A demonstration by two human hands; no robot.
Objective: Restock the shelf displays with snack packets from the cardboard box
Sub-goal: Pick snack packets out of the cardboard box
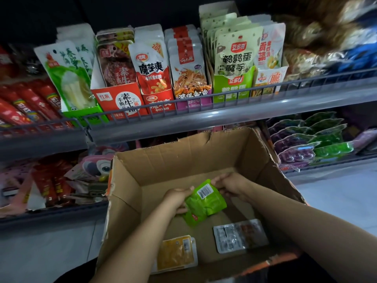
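Both my hands are inside the open cardboard box, holding a small stack of green snack packets with a barcode facing up. My left hand grips the stack's left edge. My right hand pinches its upper right corner. On the box floor lie a yellow packet near the front and a silver-grey packet to its right. Above the box, the upper shelf holds a green display carton of matching pale green packets.
The upper wire-fronted shelf carries display cartons of red, white, orange and green packets. Red sausage sticks lie at the left. A lower shelf holds pink and red packs on the left and purple and green jelly packs on the right.
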